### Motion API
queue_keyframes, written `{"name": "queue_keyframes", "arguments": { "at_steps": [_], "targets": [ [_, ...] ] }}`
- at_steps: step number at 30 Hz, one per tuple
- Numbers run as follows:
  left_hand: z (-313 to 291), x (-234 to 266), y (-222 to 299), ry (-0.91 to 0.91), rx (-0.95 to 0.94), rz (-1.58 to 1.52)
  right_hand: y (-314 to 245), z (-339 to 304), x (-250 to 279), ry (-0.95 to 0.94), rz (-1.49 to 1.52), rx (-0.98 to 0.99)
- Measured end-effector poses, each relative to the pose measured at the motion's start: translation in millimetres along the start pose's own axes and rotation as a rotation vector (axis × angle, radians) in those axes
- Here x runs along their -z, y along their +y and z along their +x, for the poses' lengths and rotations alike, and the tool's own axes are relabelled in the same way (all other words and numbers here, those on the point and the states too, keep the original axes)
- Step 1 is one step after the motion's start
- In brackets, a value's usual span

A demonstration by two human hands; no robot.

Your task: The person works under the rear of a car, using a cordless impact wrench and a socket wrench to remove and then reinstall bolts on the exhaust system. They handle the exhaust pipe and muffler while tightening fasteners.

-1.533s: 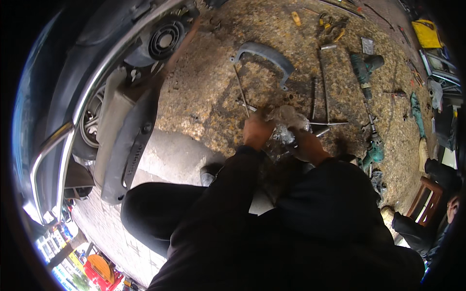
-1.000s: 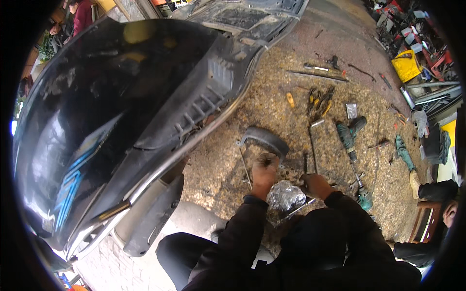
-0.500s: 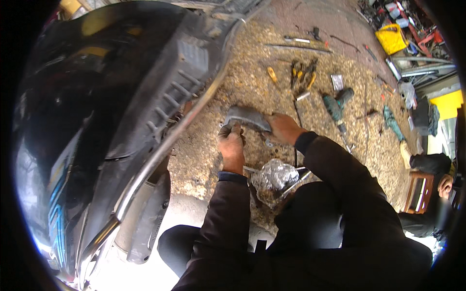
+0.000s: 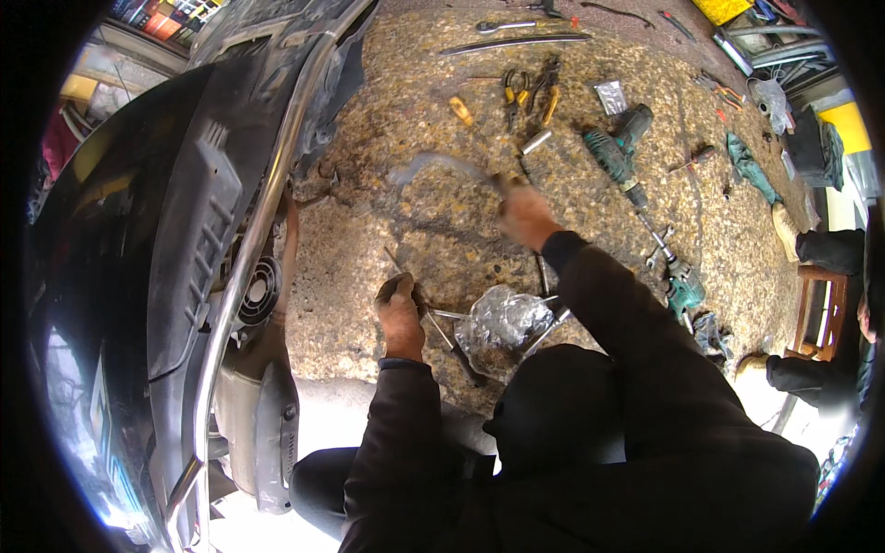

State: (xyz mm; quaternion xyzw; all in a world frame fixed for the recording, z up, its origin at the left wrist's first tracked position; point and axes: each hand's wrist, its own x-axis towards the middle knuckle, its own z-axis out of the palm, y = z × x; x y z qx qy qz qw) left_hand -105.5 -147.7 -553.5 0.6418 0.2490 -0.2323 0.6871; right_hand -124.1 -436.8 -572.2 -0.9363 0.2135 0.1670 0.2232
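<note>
My right hand (image 4: 528, 217) is closed around one end of a curved grey piece (image 4: 442, 166), blurred by motion, which stretches left over the stony ground. To the lower left, my left hand (image 4: 401, 318) has its fingers curled over the thin shaft of what looks like a long screwdriver (image 4: 443, 332). Its dark end points toward my knees and its tip sticks out beyond my fingers. Whether the fingers lift it or only rest around it cannot be made out. A clear crumpled plastic bag (image 4: 507, 324) lies between my hands and my knee, over metal bars.
A dark vehicle body (image 4: 115, 249) with a chrome bar (image 4: 241, 276) fills the left. Beyond my hands lie pliers (image 4: 513, 97), a green cordless drill (image 4: 613, 155), a metal socket (image 4: 536, 142) and a ratchet (image 4: 505, 27). Another person's boot (image 4: 754, 373) shows at the right.
My left hand has let go of the grey piece and moved down and left to the screwdriver. My right hand alone now holds the piece, swinging it. The view has shifted.
</note>
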Motion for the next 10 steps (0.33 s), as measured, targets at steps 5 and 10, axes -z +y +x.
{"name": "queue_keyframes", "arguments": {
  "at_steps": [5, 10],
  "targets": [
    [8, -29, -3, -0.012, -0.032, -0.046, 127, -4, 79, 0.591, 0.008, -0.232],
    [15, -57, -1, -0.181, -0.08, -0.091, 200, 30, 143, 0.795, 0.353, 0.138]
  ]
}}
